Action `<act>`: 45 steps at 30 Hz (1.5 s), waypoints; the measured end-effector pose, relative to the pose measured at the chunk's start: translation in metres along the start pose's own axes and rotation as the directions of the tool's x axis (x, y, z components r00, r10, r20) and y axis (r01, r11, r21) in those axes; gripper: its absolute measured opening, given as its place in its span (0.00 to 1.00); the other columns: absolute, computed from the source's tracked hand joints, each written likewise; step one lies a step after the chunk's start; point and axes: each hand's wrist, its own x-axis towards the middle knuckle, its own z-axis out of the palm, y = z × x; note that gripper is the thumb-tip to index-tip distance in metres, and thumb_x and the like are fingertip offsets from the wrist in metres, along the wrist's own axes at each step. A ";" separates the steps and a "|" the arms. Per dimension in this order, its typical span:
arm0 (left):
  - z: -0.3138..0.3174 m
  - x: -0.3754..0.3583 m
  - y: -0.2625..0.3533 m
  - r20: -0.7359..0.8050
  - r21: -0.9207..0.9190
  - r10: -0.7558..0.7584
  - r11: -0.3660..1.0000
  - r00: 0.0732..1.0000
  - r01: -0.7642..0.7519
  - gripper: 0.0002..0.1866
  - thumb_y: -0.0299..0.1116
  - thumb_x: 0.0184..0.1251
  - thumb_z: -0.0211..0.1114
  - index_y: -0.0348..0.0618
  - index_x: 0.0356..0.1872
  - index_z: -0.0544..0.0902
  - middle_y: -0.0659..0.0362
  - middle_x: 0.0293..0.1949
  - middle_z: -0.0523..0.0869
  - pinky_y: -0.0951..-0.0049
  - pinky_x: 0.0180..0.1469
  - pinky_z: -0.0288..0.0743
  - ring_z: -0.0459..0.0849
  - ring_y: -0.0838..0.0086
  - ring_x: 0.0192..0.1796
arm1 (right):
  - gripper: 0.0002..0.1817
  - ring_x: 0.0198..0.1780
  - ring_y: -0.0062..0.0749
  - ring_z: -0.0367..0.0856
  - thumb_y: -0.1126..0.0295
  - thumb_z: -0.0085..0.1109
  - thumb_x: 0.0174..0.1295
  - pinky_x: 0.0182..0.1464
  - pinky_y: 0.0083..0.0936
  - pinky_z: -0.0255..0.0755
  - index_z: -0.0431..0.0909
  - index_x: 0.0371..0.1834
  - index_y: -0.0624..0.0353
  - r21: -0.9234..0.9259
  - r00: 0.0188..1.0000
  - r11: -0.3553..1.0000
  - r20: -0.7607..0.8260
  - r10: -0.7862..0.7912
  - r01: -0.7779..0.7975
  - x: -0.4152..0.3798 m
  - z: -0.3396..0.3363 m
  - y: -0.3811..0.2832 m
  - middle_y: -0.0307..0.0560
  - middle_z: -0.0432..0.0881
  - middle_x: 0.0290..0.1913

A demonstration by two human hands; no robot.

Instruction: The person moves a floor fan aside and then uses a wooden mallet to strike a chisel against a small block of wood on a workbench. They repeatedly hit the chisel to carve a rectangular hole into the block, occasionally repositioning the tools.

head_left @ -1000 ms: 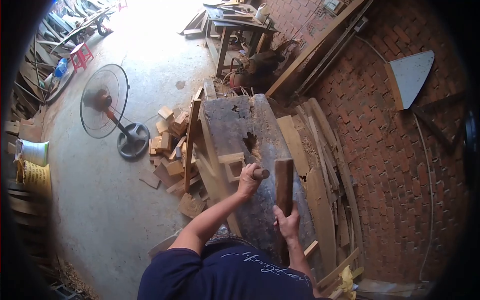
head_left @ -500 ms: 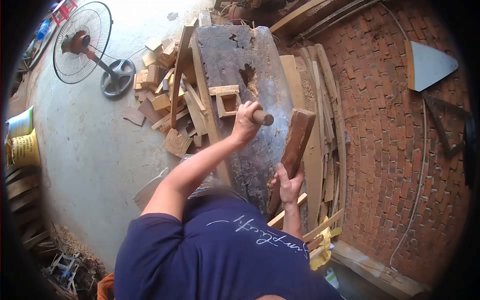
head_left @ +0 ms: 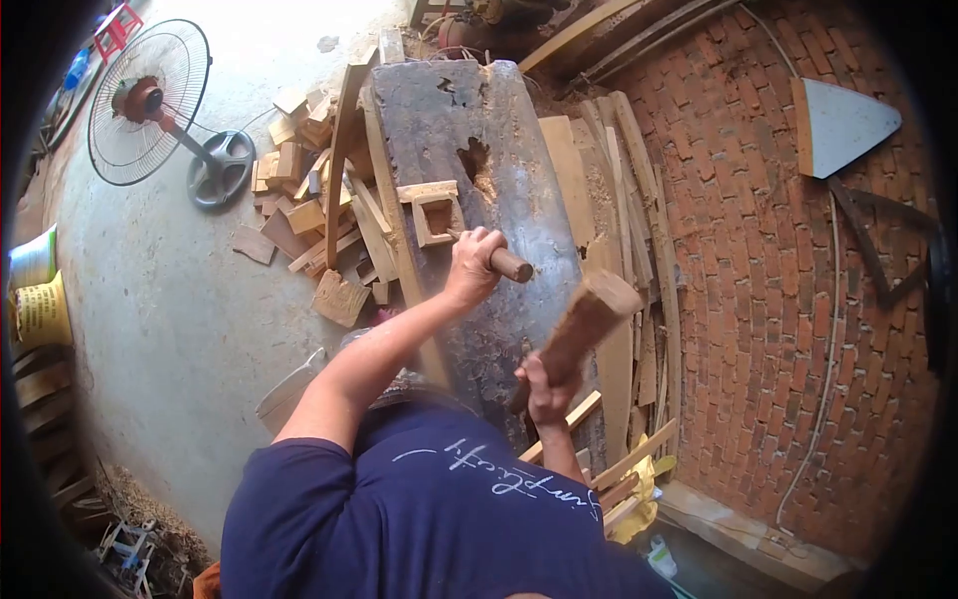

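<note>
My left hand (head_left: 475, 268) is wrapped round a short round wooden handle (head_left: 512, 266), whose butt end points right. Beyond its knuckles, a square wooden piece with a hollow (head_left: 436, 217) lies on the dark, worn bench (head_left: 424, 120). Any blade on the handle is too small to tell. My right hand (head_left: 549, 389) grips a thick wooden mallet (head_left: 589, 314) near its lower part. The mallet's broad end is blurred and raised, to the right of the round handle and apart from it.
Offcuts (head_left: 299, 170) are piled on the floor left of the bench, with a standing fan (head_left: 150, 100) beyond. Long boards (head_left: 624, 250) lean along the right side, next to a brick wall (head_left: 748, 299). A yellow bag (head_left: 639, 499) lies below them.
The mallet in my right hand has tilted, its broad end now lower and turned toward the camera. The view has shifted slightly. My left hand still holds the round handle near the hollow piece.
</note>
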 end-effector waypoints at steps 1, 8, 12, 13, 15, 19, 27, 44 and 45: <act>-0.001 0.002 0.002 -0.009 0.010 -0.008 1.000 1.000 0.008 0.11 0.26 0.50 0.69 0.49 0.35 0.79 0.55 0.37 0.79 0.55 0.46 0.71 0.77 0.52 0.44 | 0.21 0.23 0.22 0.78 0.65 0.68 0.61 0.27 0.20 0.76 0.72 0.51 0.62 -0.068 0.984 0.983 0.040 0.175 -0.172 0.006 0.005 0.006 0.40 0.79 0.30; -0.008 0.005 0.006 -0.073 0.098 0.180 0.980 0.981 -0.172 0.11 0.30 0.52 0.72 0.45 0.35 0.79 0.53 0.38 0.79 0.57 0.48 0.72 0.77 0.52 0.44 | 0.18 0.25 0.21 0.77 0.69 0.66 0.62 0.26 0.20 0.76 0.70 0.50 0.61 -0.060 0.975 0.974 0.016 0.221 -0.219 -0.001 -0.003 -0.001 0.40 0.77 0.31; -0.005 -0.007 -0.008 -0.003 0.003 0.086 0.996 0.996 -0.086 0.12 0.33 0.54 0.73 0.45 0.34 0.78 0.53 0.37 0.79 0.57 0.49 0.73 0.77 0.52 0.45 | 0.17 0.25 0.23 0.79 0.68 0.66 0.62 0.29 0.19 0.75 0.72 0.47 0.64 0.001 0.987 0.988 -0.051 0.153 -0.153 -0.006 -0.002 -0.001 0.39 0.77 0.26; -0.005 -0.009 -0.011 0.014 0.012 0.100 0.995 0.995 -0.100 0.12 0.33 0.55 0.73 0.45 0.34 0.78 0.53 0.37 0.79 0.57 0.49 0.73 0.77 0.53 0.45 | 0.21 0.27 0.22 0.80 0.66 0.68 0.61 0.30 0.20 0.77 0.70 0.51 0.65 0.009 0.997 0.998 -0.043 0.056 -0.056 -0.007 -0.002 0.009 0.40 0.79 0.29; -0.006 -0.010 -0.010 0.030 -0.025 0.093 0.995 0.995 -0.093 0.15 0.23 0.45 0.70 0.48 0.36 0.78 0.54 0.39 0.78 0.56 0.50 0.72 0.76 0.52 0.47 | 0.25 0.27 0.21 0.80 0.65 0.69 0.61 0.30 0.21 0.77 0.69 0.54 0.65 -0.051 0.998 0.998 0.050 0.037 -0.034 0.000 0.002 0.020 0.40 0.79 0.31; -0.013 -0.006 -0.013 0.049 -0.058 0.093 0.994 0.994 -0.090 0.14 0.25 0.46 0.71 0.46 0.35 0.79 0.54 0.37 0.79 0.55 0.48 0.73 0.77 0.51 0.44 | 0.22 0.24 0.21 0.77 0.65 0.68 0.62 0.27 0.20 0.75 0.69 0.51 0.64 0.013 0.952 0.953 0.047 0.303 -0.304 0.011 0.002 0.013 0.39 0.78 0.29; -0.006 0.018 -0.001 0.018 -0.034 -0.007 0.999 1.000 0.008 0.11 0.27 0.52 0.71 0.44 0.35 0.78 0.52 0.37 0.79 0.57 0.48 0.72 0.78 0.52 0.44 | 0.16 0.24 0.21 0.78 0.64 0.67 0.63 0.25 0.19 0.75 0.73 0.45 0.61 -0.009 0.950 0.956 0.106 0.294 -0.295 0.018 0.004 0.020 0.39 0.78 0.27; -0.001 0.019 -0.014 0.004 -0.017 0.048 0.999 0.999 -0.048 0.11 0.22 0.47 0.67 0.46 0.34 0.81 0.51 0.36 0.80 0.55 0.45 0.73 0.79 0.49 0.42 | 0.19 0.23 0.20 0.77 0.66 0.68 0.62 0.24 0.20 0.74 0.72 0.49 0.63 0.120 1.000 0.993 0.011 -0.007 0.005 0.024 0.010 -0.005 0.39 0.78 0.28; -0.003 0.025 -0.015 0.004 -0.039 0.034 0.999 0.999 -0.034 0.10 0.23 0.47 0.69 0.45 0.33 0.81 0.50 0.36 0.81 0.55 0.46 0.73 0.78 0.48 0.42 | 0.20 0.23 0.20 0.77 0.65 0.68 0.62 0.24 0.20 0.75 0.72 0.50 0.63 0.040 0.989 0.989 0.048 0.137 -0.139 0.030 0.012 0.005 0.39 0.78 0.29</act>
